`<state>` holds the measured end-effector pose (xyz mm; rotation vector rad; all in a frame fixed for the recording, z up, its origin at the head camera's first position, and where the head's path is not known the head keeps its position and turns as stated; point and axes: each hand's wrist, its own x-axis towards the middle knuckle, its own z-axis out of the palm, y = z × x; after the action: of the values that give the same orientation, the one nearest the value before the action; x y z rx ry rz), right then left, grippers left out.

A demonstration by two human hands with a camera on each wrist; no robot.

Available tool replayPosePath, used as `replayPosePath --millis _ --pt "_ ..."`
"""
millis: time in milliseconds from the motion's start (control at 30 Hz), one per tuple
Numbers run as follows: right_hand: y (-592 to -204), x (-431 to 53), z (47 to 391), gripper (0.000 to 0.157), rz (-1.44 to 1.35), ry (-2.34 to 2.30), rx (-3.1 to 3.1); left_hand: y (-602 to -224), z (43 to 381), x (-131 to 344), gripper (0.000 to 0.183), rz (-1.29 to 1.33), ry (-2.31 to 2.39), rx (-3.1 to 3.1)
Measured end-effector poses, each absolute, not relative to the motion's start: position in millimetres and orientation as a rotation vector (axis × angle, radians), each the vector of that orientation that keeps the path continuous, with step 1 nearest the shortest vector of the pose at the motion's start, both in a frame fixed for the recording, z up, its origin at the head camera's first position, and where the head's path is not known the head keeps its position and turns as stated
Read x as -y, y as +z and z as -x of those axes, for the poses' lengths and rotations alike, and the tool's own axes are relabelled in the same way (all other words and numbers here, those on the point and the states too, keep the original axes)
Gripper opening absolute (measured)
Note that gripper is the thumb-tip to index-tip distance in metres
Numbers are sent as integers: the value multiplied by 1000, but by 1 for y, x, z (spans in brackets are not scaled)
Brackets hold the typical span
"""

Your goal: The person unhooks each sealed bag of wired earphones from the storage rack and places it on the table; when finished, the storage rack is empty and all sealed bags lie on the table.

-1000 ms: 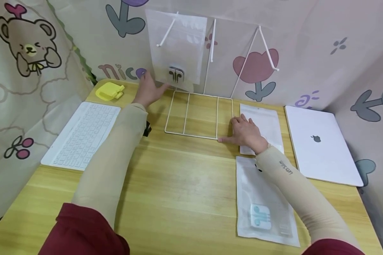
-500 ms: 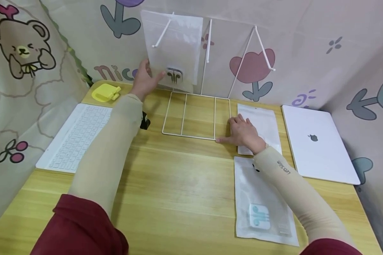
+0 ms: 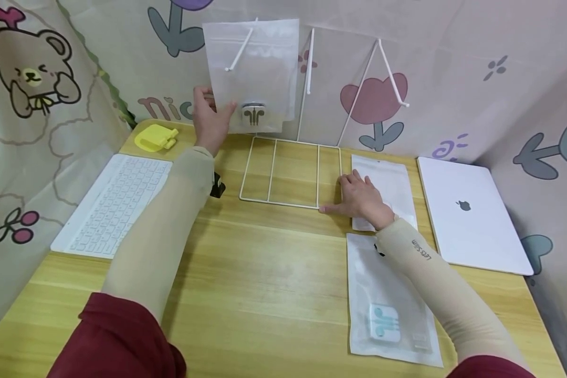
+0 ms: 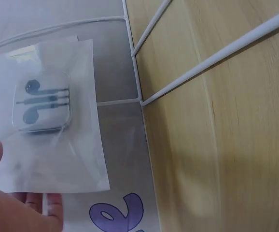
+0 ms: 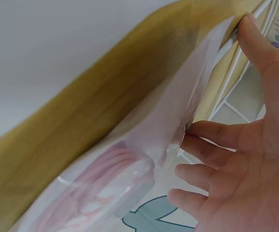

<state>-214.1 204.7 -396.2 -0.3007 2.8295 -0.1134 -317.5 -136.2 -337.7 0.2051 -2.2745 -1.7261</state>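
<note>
A white wire rack [image 3: 293,203] stands at the back of the table, its base flat and several hooks jutting forward. From its left hook hangs a clear-fronted zip pouch [image 3: 264,68] with dark-looking earphones [image 3: 253,114] in a square case. Another pouch edge shows behind it. My left hand [image 3: 211,123] pinches the pouch's lower left edge, the thumb in front and fingers behind, as the left wrist view shows. At the base's right front corner my right hand [image 3: 363,197] rests with fingers spread, thumb on the wire. It overlaps a flat pouch [image 3: 392,178] holding pink cable [image 5: 91,188].
A pouch with light teal earphones [image 3: 385,323] lies front right under the right sleeve. The white laptop [image 3: 482,220] is far right. On the left are a white keyboard [image 3: 123,199] and a yellow plastic item [image 3: 156,137]. A printed curtain [image 3: 434,79] hangs behind the rack.
My left hand has moved up from the pouch's bottom to its lower left edge and taken hold. The front pouch has swung left and straightened. The right hand stays on the rack.
</note>
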Motion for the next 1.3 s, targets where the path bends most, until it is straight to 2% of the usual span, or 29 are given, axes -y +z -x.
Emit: replayPosePath --millis 267,600,1067,1300 --pt "-397 -205 214 114 309 -108 -2832 -337 317 137 33 -94 -1721 2183" --pt "-398 -205 213 111 317 -117 -2842 -333 308 139 25 -62 -1713 2267" --pt "-396 -206 213 109 311 -135 -2853 -326 253 139 28 242 -1721 2197" --pt "-394 -205 212 110 312 -144 -2847 -317 229 138 28 283 -1810 2174"
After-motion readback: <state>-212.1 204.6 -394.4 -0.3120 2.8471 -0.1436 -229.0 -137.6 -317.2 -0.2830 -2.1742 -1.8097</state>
